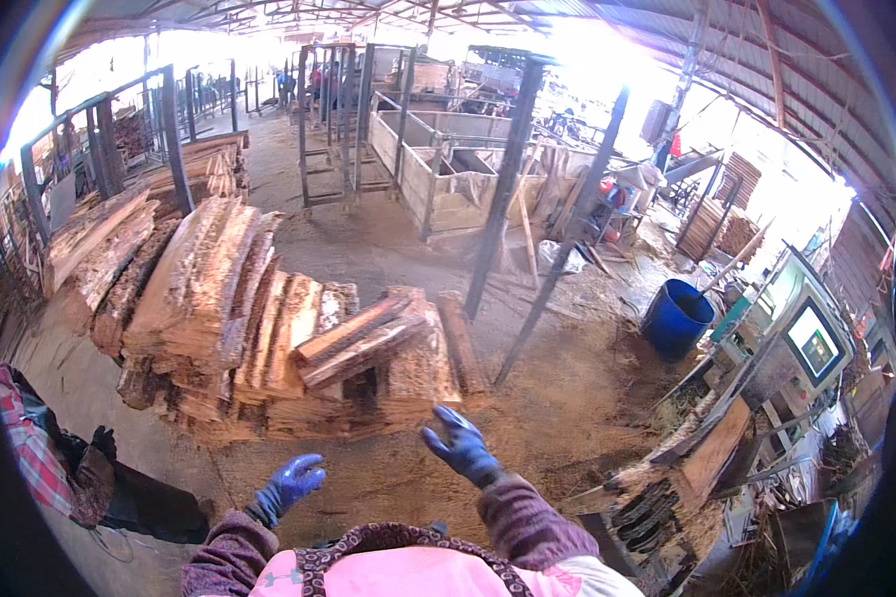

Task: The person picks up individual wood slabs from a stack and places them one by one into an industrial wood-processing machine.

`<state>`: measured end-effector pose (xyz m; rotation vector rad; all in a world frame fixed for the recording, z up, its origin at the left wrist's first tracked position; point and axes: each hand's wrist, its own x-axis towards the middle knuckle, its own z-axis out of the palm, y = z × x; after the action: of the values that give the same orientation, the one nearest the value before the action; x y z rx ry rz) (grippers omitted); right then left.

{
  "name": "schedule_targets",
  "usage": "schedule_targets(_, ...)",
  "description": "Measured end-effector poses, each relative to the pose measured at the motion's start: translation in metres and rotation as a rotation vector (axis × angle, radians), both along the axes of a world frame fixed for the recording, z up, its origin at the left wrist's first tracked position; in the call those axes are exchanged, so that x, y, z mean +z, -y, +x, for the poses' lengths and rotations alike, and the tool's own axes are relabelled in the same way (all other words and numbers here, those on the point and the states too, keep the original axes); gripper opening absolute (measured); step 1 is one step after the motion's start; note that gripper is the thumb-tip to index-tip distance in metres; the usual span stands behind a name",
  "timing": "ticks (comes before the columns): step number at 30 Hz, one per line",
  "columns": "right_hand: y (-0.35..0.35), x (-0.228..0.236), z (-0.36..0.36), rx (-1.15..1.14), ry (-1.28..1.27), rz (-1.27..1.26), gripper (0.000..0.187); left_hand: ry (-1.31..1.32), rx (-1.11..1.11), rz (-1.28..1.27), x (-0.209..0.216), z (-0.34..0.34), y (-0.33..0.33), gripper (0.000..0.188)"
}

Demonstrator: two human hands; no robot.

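Both my hands wear blue gloves and are held out in front of my body, apart from each other. My left hand (pixel 291 485) has its fingers stretched to the right and holds nothing. My right hand (pixel 462 445) points up and left, thumb and fingers apart, also with nothing in it. Beyond them lies a large stack of rough wooden slabs (pixel 194 279), some with bark along their edges. Two loose boards (pixel 360 338) rest slantwise on its right part, the part nearest my right hand. Neither hand touches the wood.
On the left stands a co-worker in a plaid sleeve (pixel 40 438) and dark glove. A blue barrel (pixel 677 320) and a machine with a screen (pixel 816 343) are on the right. Leaning metal posts (pixel 508 189) rise behind the stack, before a walled wooden bin (pixel 448 189). Wood scraps (pixel 657 517) lie lower right.
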<state>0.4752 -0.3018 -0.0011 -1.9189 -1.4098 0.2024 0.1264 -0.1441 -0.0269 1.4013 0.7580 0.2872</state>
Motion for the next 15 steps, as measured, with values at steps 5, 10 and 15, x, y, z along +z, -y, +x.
schedule_targets(5,-0.171,0.080,-0.136,0.430,-0.183,0.135,0.054,0.254,0.273,-0.161,-0.008,-0.108,-0.065,0.051)
schedule_targets(10,-0.243,0.085,-0.196,0.521,-0.105,0.134,0.050,0.286,0.581,-0.136,0.063,-0.163,-0.134,0.046)
schedule_targets(15,-0.337,0.105,-0.217,0.574,-0.783,0.139,0.040,0.560,0.867,0.172,0.102,-0.192,-0.206,0.050)
